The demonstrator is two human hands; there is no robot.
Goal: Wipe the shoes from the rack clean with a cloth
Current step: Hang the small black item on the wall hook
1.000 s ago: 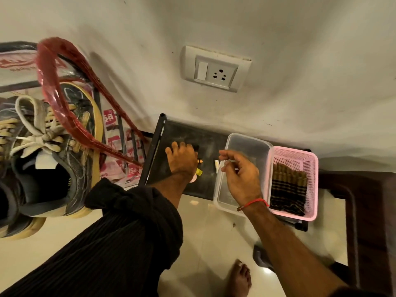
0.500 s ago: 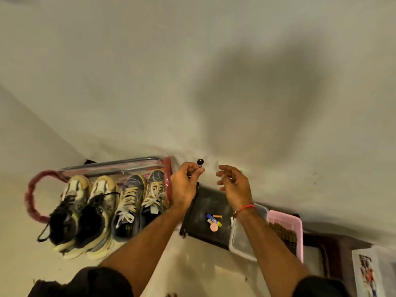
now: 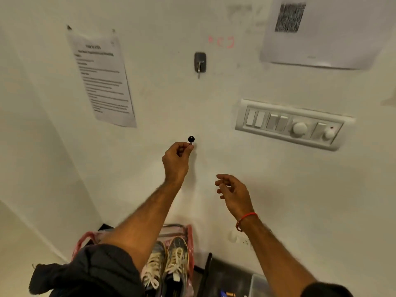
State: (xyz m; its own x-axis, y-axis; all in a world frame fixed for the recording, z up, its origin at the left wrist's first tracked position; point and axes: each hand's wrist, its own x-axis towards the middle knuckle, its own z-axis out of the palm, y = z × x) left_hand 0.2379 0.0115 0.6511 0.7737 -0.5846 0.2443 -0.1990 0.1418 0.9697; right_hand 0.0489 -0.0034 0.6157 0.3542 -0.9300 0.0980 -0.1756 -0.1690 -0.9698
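Your left hand (image 3: pixel 176 161) fingers pinch a small black-headed pin (image 3: pixel 191 139), perhaps a key, raised at the wall. Keep that pinch firm. Right hand (image 3: pixel 234 190) hangs loose, holding nothing. The shoes (image 3: pixel 169 262) wait well below your fingers; no cloth visible.

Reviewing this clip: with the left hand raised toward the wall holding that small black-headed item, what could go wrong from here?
1. The left hand only pinches the small black-headed item at its fingertips; it could slip and drop toward the shoes below.
2. The metal wall hook sits well above the hand, so a reach there may stretch or miss.
3. No cloth is visible in either hand; the right hand hangs free, so wiping may be delayed.
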